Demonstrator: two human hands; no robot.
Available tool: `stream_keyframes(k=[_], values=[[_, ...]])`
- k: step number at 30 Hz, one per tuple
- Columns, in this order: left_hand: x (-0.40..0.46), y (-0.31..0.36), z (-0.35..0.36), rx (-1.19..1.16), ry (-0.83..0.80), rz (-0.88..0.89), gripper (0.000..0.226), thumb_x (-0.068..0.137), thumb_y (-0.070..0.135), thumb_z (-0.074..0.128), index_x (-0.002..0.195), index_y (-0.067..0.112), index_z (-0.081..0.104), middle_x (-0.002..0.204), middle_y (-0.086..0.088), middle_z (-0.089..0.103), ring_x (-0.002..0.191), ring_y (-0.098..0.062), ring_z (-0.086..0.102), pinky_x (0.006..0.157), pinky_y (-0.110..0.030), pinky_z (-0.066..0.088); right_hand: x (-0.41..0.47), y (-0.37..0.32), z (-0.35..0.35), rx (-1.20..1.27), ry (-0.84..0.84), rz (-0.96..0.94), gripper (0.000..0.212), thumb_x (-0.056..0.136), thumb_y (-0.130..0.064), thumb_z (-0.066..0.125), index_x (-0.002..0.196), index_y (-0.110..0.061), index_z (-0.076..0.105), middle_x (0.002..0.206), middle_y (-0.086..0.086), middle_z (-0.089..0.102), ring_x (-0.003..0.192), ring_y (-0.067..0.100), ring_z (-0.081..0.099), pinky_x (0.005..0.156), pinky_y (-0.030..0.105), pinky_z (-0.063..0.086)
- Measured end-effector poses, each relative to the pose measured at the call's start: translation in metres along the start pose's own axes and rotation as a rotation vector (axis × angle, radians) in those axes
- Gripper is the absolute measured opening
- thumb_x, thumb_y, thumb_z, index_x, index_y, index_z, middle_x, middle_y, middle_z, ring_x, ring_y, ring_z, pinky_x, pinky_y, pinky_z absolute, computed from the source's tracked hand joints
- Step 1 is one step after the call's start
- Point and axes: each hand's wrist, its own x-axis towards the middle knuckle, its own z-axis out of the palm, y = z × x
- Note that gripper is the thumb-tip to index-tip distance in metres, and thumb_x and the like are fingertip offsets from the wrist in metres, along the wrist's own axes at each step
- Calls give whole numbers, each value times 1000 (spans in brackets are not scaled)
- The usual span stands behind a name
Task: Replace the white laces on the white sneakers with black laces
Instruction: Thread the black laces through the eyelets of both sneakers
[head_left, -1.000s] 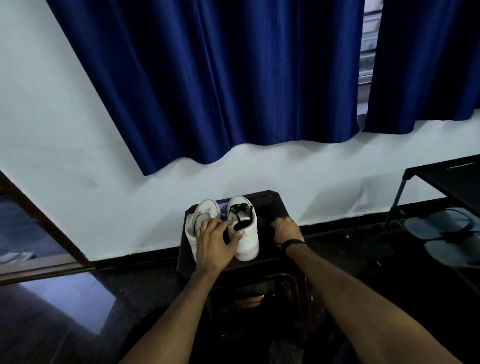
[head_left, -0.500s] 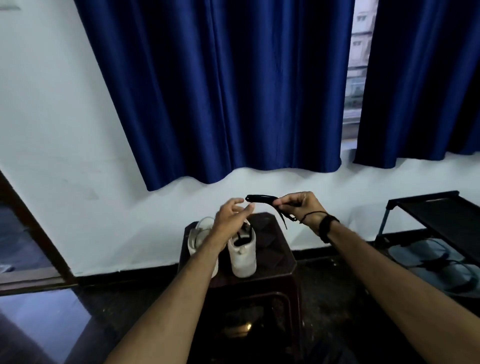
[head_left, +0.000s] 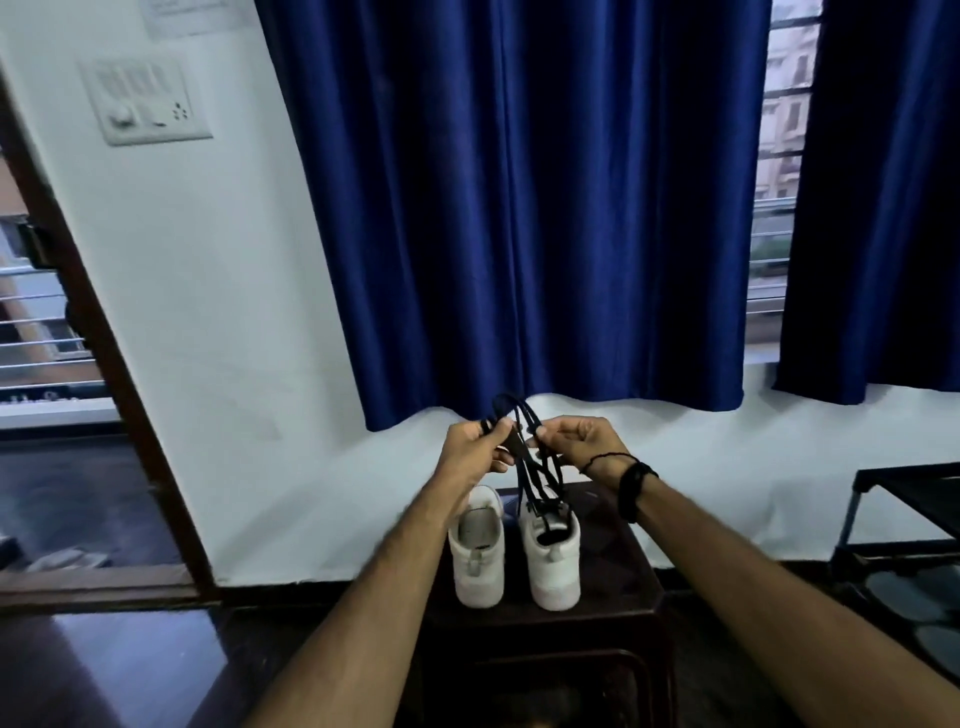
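Two white sneakers stand heels toward me on a dark stool (head_left: 613, 613): the left sneaker (head_left: 477, 564) and the right sneaker (head_left: 551, 564). Black lace shows at the right sneaker's opening. Above the shoes I hold a bundle of black laces (head_left: 522, 441). My left hand (head_left: 470, 451) pinches one side of the bundle and my right hand (head_left: 582, 447) pinches the other. Strands loop up over my fingers and hang down toward the right sneaker.
A blue curtain (head_left: 519, 208) hangs on the white wall behind the stool. A dark shoe rack (head_left: 904, 519) with footwear stands at the right. A doorway with a brown frame (head_left: 104, 338) opens at the left. A switch panel (head_left: 145, 98) is on the wall.
My right hand lifted the black laces off the stool. My left hand left the sneaker and rose to take the bundle's other side. The camera tilted upward.
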Motion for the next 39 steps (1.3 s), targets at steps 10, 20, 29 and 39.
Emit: stream_keyframes(k=[10, 20, 29, 39], values=[[4, -16, -27, 281, 16, -112, 23, 77, 1, 74, 96, 14, 75, 92, -3, 73, 80, -10, 65, 73, -19, 50, 24, -50, 0, 120, 1, 37, 17, 98, -14, 52, 90, -11, 67, 61, 0, 43, 49, 10, 33, 46, 18, 27], [10, 24, -14, -200, -85, -16, 17, 98, 23, 56, 92, 10, 66, 48, 12, 29, 41, -3, 25, 42, -16, 32, 35, -75, 1, -101, -225, 128, 20, 96, -29, 58, 86, -14, 67, 54, -6, 27, 46, 7, 18, 45, 23, 8], [27, 15, -98, -231, 635, -249, 9, 82, 12, 69, 90, 10, 65, 65, -2, 47, 49, -15, 37, 48, -20, 36, 19, -37, -92, -30, -77, 270, 27, 92, -41, 57, 88, -15, 60, 56, -6, 26, 45, 7, 17, 38, 18, 16], [27, 34, -14, 138, -61, -115, 10, 96, 14, 56, 90, 14, 64, 63, 2, 45, 39, -3, 25, 35, -16, 14, 29, -52, -20, -37, -210, 195, 18, 97, -28, 55, 106, -13, 61, 67, -3, 45, 48, 5, 28, 46, 18, 19]])
